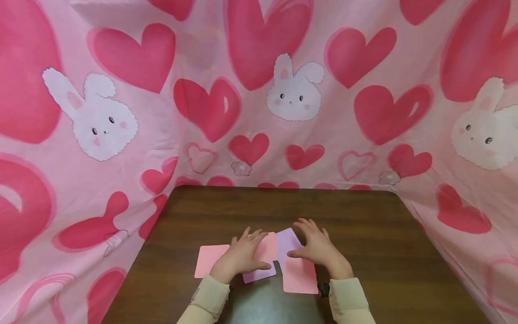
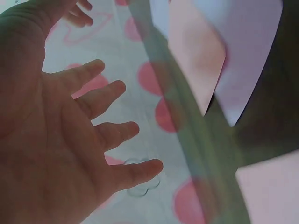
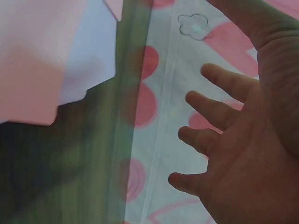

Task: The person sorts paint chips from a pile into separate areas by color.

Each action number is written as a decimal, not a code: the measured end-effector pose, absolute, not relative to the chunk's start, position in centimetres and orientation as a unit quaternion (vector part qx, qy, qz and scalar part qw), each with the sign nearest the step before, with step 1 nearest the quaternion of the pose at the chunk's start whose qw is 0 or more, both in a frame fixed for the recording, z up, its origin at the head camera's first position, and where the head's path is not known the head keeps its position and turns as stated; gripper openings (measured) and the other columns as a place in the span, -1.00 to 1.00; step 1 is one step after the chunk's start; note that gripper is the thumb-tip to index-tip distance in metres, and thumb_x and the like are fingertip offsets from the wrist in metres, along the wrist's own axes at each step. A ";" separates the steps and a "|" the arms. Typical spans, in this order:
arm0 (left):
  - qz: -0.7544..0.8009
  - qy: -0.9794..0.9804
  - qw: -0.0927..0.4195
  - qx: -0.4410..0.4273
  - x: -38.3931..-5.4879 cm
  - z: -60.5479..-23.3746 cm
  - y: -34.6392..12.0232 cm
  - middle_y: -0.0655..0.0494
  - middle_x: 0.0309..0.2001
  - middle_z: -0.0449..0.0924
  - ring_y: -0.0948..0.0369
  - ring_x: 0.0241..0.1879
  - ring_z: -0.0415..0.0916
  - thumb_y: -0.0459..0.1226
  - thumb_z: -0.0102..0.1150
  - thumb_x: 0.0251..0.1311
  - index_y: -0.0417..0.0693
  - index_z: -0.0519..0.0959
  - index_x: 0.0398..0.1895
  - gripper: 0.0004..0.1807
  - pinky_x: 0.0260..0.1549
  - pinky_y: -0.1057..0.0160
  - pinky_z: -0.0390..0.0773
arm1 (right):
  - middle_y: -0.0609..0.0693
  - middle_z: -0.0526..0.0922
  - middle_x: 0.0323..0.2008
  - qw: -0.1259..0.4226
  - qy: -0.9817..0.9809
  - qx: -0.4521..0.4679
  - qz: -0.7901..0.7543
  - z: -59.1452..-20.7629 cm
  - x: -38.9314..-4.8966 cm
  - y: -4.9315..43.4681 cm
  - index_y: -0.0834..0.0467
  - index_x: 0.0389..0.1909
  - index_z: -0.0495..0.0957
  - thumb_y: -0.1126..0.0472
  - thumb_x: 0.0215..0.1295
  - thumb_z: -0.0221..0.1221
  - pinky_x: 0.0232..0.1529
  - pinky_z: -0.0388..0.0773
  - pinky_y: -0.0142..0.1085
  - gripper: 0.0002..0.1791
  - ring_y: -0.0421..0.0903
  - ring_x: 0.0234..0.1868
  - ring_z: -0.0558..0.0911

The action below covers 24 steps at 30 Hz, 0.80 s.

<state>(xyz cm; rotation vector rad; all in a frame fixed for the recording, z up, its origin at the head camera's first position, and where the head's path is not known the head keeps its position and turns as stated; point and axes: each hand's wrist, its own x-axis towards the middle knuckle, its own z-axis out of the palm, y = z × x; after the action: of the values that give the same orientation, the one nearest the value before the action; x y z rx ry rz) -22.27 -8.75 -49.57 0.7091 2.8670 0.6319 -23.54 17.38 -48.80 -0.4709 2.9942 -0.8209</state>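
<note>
Flat pink and purple cards lie near the middle of the table, some overlapping. My left hand point(image 1: 243, 255), fingers spread, is over a pink card point(image 1: 270, 245) and a purple card point(image 1: 259, 275), partly hiding both. Another pink card point(image 1: 211, 260) lies to its left, apart from the overlapping ones. My right hand point(image 1: 319, 246), also with fingers spread, is beside a second purple card point(image 1: 288, 240) and over the upper right corner of a pink card point(image 1: 300, 275). Both palms, seen in the wrist views, hold nothing.
The dark brown wooden table point(image 1: 356, 216) reaches back to a pink cloth backdrop point(image 1: 251, 117) printed with hearts and rabbits, which also hangs along both sides. Cream sleeves point(image 1: 350, 294) cover the forearms. A small black device point(image 1: 323, 289) sits at the right wrist.
</note>
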 end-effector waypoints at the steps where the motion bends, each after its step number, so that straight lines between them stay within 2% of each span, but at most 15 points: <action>1: 0.206 0.947 0.061 0.239 -22.2 -49.7 -8.5 -0.03 0.50 0.28 -0.26 0.52 0.02 0.19 0.49 -0.03 0.08 0.33 0.49 0.01 0.19 -0.53 0.18 | 0.18 0.32 0.46 0.007 0.953 -0.149 -0.265 -48.9 -23.4 17.6 0.14 0.36 0.44 -0.18 -0.15 0.57 0.28 -0.09 0.54 0.01 0.35 0.52 0.11; 8: 0.202 0.941 0.067 0.264 -21.4 -51.0 -6.4 -0.01 0.46 0.35 -0.23 0.50 0.09 0.18 0.50 -0.04 0.06 0.37 0.46 -0.02 0.20 -0.52 0.19 | 0.17 0.31 0.47 0.043 0.954 -0.124 -0.269 -49.8 -21.6 19.0 0.14 0.37 0.43 -0.17 -0.23 0.60 0.30 -0.11 0.53 0.08 0.34 0.53 0.10; 17: 0.169 0.944 0.076 0.272 -20.5 -52.1 -4.0 0.11 0.46 0.35 -0.14 0.50 0.13 0.23 0.50 -0.09 0.17 0.39 0.45 -0.02 0.24 -0.40 0.26 | 0.19 0.33 0.45 0.070 0.956 -0.111 -0.263 -50.7 -19.6 19.9 0.13 0.37 0.43 -0.15 -0.32 0.64 0.27 -0.10 0.56 0.12 0.36 0.50 0.14; 24: 0.172 0.942 0.080 0.277 -20.0 -52.4 -3.2 0.13 0.45 0.36 -0.13 0.50 0.15 0.24 0.52 -0.13 0.18 0.40 0.44 0.00 0.24 -0.39 0.29 | 0.22 0.34 0.44 0.093 0.951 -0.112 -0.271 -51.6 -18.5 20.5 0.15 0.39 0.40 -0.07 -0.40 0.68 0.22 -0.05 0.60 0.19 0.40 0.48 0.17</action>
<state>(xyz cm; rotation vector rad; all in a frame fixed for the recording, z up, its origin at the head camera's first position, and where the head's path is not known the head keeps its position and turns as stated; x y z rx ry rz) -20.01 -3.17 -52.40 0.8279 2.8172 0.5151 -18.49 20.49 -51.56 -0.3309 2.8235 -0.8046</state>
